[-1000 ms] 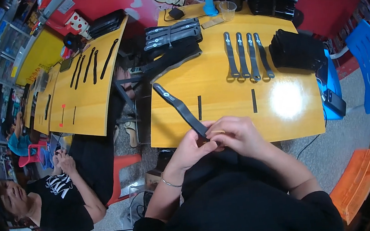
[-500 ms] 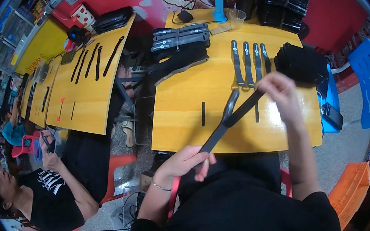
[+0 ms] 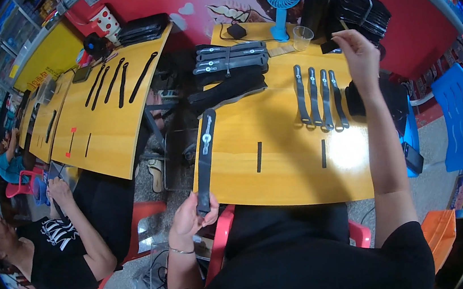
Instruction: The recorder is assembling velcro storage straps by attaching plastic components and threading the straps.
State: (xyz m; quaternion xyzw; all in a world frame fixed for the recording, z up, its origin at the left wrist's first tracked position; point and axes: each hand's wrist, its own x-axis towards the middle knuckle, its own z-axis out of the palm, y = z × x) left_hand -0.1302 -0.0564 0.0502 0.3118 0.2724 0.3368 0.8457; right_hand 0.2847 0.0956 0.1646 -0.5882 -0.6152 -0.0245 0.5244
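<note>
My left hand (image 3: 189, 213), at the table's near left edge, is closed on the lower end of a dark grey strap (image 3: 205, 147). The strap stands up from the fingers, its rounded tip uppermost and a pale printed mark on its face. My right hand (image 3: 360, 58) is raised over the far right of the table, thumb and fingers pinched. At its fingertips shows a short black strip (image 3: 330, 47), seen partly end-on. Below and left of that hand several dark straps with end loops (image 3: 314, 95) lie side by side on the yellow table (image 3: 293, 180).
Bundled straps (image 3: 230, 59) and a black pile (image 3: 228, 92) lie at the far left. Behind stand a blue fan (image 3: 282, 1), a clear cup (image 3: 303, 38), a black bottle (image 3: 315, 3) and bundled black packs (image 3: 361, 7). A co-worker (image 3: 54, 244) sits left.
My hands have moved apart: the left went left with the grey strap, now upright, and the right went up and away with the black strip. The two pieces no longer touch.
</note>
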